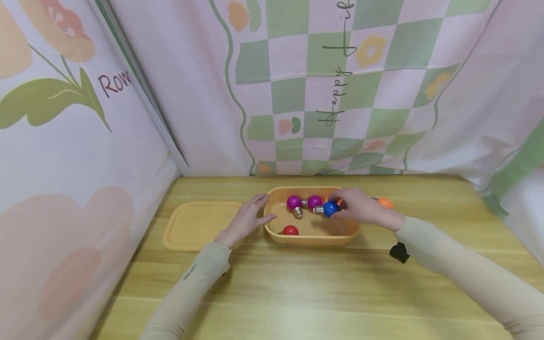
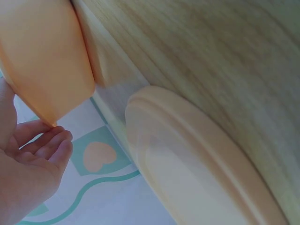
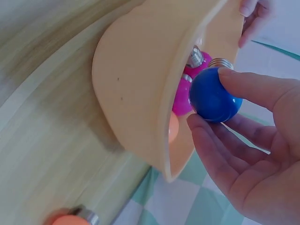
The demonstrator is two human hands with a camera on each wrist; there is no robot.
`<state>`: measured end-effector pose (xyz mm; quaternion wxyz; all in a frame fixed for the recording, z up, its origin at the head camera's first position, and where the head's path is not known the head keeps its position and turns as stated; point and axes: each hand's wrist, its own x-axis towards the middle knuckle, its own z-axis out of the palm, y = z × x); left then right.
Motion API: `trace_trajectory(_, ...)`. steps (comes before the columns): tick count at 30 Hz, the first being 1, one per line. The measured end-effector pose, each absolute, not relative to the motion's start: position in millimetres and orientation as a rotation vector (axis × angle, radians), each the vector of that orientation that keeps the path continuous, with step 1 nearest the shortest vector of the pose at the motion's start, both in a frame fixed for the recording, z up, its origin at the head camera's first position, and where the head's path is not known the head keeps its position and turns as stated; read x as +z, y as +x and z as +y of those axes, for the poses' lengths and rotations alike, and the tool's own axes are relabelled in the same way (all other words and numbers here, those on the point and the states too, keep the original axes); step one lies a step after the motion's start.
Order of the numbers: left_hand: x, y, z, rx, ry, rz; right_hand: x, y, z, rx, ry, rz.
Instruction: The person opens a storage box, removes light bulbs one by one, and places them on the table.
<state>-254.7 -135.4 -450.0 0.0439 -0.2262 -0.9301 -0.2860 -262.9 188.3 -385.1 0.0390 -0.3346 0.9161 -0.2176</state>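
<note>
My right hand pinches a round blue light bulb between thumb and fingers, its silver screw base pointing left. It is held over an open orange plastic box. Two purple bulbs lie inside toward the back. A red bulb lies by the front wall, and an orange bulb is partly hidden at the right end. My left hand rests at the box's left end, fingers loosely bent, fingertips touching the rim.
A flat orange lid lies on the wooden table, left of the box. Another orange bulb lies on the table to the right, near my right wrist. Patterned curtains hang behind the table and along its left side.
</note>
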Motion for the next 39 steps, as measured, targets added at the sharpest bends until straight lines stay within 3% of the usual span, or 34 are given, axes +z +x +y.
trace_trajectory(15,-449.1,-254.1,-134.9,-0.887,-0.707,-2.847,-369.6,-261.1,225.1,-0.783,-0.938,2.943)
trace_trajectory(24,-447.9,-253.5,-134.1,-0.875,-0.707,-2.846,-361.7,-267.2,254.5,-0.749,-0.745,2.98)
trace_trajectory(39,-449.0,-252.2,-133.8,-0.9,-0.677,-2.857,-374.1,-286.4,307.0,-0.713,-0.618,3.054)
